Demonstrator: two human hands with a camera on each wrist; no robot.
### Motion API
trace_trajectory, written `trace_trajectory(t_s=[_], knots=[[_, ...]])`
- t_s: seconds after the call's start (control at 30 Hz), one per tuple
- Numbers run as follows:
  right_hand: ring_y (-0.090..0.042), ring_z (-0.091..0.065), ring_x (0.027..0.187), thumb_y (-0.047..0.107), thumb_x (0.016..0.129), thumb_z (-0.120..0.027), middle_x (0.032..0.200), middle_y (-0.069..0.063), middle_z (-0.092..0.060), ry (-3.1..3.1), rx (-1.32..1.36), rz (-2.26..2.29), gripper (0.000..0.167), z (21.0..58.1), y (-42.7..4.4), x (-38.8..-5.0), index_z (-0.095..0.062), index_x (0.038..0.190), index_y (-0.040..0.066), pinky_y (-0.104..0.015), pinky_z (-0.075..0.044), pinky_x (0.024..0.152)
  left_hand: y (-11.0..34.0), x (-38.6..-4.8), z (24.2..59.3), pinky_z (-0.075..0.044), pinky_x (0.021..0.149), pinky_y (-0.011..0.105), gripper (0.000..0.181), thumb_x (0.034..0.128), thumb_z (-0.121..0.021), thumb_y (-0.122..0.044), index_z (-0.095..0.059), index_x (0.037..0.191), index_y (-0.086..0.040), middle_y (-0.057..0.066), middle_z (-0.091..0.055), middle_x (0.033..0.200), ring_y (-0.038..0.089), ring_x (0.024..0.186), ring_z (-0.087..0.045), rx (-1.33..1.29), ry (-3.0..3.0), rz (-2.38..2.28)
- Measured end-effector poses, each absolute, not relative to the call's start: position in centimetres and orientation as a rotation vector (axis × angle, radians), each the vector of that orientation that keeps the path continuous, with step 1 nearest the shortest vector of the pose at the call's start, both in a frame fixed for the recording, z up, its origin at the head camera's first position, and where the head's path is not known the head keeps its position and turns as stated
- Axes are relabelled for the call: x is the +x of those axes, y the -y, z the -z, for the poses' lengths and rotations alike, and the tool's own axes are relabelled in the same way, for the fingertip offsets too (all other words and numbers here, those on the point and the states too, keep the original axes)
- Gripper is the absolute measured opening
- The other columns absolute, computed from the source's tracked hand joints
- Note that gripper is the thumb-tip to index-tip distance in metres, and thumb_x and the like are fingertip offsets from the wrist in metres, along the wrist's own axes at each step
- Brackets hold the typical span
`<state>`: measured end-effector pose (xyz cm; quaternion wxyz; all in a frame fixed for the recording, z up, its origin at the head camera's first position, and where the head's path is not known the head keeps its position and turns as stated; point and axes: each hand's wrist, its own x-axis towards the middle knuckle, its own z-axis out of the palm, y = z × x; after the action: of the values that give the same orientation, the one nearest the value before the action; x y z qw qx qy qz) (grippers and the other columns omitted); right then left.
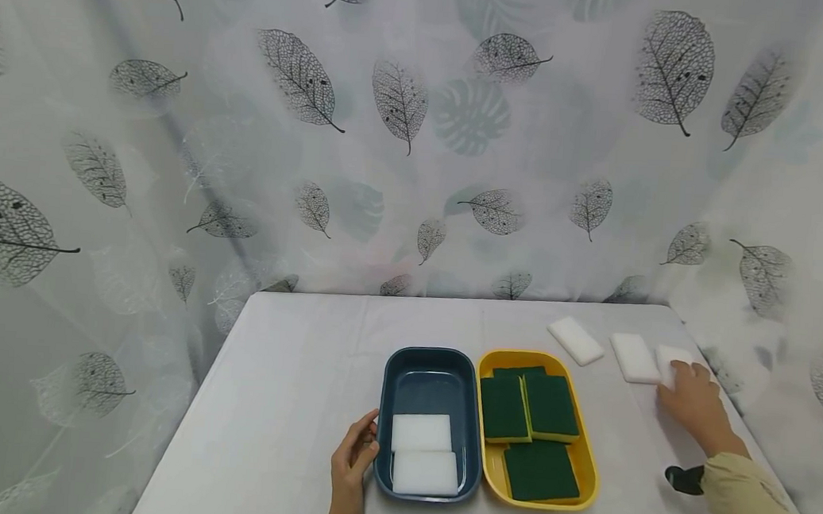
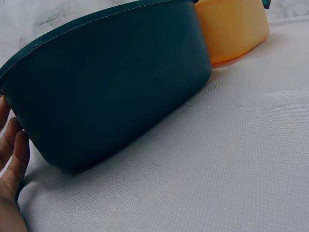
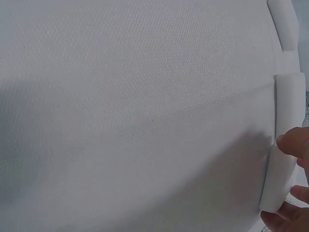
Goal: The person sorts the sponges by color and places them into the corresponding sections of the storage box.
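Note:
My left hand (image 1: 350, 472) touches the left side of a dark blue tray (image 1: 385, 414), fingers against its outer wall; the left wrist view shows the fingertips beside the tray (image 2: 111, 87). Two white sponges (image 1: 422, 433) lie in its near half. At the far right of the table, my right hand (image 1: 697, 404) holds the rightmost white sponge (image 1: 669, 361) at its ends between thumb and fingers, as the right wrist view shows the sponge (image 3: 279, 179) and the hand (image 3: 295, 169). A second white sponge (image 1: 635, 359) is right beside it, and a third (image 1: 576, 341) lies farther left, tilted.
A yellow tray (image 1: 588, 468) stands against the blue tray's right side, with several green-and-yellow sponges (image 1: 550, 404) in it, some overlapping. White cloth covers the table (image 1: 280, 391). Behind it hangs a leaf-patterned curtain (image 1: 417, 178). A dark item (image 1: 684, 479) shows beside the right sleeve.

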<state>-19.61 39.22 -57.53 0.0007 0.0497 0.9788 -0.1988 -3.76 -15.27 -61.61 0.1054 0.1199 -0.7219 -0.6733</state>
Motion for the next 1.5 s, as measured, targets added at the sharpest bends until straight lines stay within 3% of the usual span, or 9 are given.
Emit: trace_trajectory(t_s=[0.43, 0.8, 1.07, 1.5], knots=[[-0.073, -0.037, 0.113, 0.008, 0.092, -0.054, 0.13, -0.06, -0.031, -3.174, 0.042, 0.649, 0.061, 57.7, -40.5, -19.4, -0.033, 0.133, -0.033, -0.08, -0.035, 0.095, 15.3, -3.8, 61.7, -0.048, 0.097, 0.017, 0.041, 0.0957, -0.061, -0.019, -0.067, 0.135, -0.028, 0.002, -0.065, 0.118, 0.016, 0.11, -0.059, 0.356, 2.134, 1.982], [-0.072, -0.036, 0.119, 0.003, 0.092, -0.059, 0.132, -0.06, -0.032, -3.265, -0.021, 0.71, 0.061, 56.5, -38.6, -19.9, -0.034, 0.134, -0.034, -0.08, -0.034, 0.099, 15.3, -3.8, 61.9, -0.048, 0.098, 0.016, 0.04, 0.0963, -0.06, -0.02, -0.067, 0.135, -0.028, 0.0, -0.066, 0.118, 0.015, 0.11, -0.06, 0.334, 2.135, 1.968], [-0.071, -0.038, 0.12, 0.013, 0.098, -0.054, 0.138, -0.056, -0.031, -3.195, -0.041, 0.746, 0.065, 54.8, -35.6, -20.7, -0.031, 0.142, -0.028, -0.079, -0.037, 0.1, 15.3, -3.8, 61.9, -0.048, 0.098, 0.016, 0.041, 0.096, -0.06, -0.019, -0.067, 0.136, -0.028, 0.0, -0.066, 0.118, 0.015, 0.11, -0.059, 0.34, 2.135, 1.969], [-0.064, -0.037, 0.125, 0.014, 0.099, -0.062, 0.146, -0.044, -0.04, -3.232, -0.233, 0.722, 0.061, 53.2, -30.0, -21.4, -0.039, 0.144, -0.019, -0.075, -0.034, 0.107, 15.4, -3.7, 61.9, -0.048, 0.096, 0.017, 0.041, 0.0963, -0.061, -0.018, -0.067, 0.136, -0.027, 0.002, -0.066, 0.117, 0.015, 0.109, -0.06, 0.313, 2.122, 1.968]])
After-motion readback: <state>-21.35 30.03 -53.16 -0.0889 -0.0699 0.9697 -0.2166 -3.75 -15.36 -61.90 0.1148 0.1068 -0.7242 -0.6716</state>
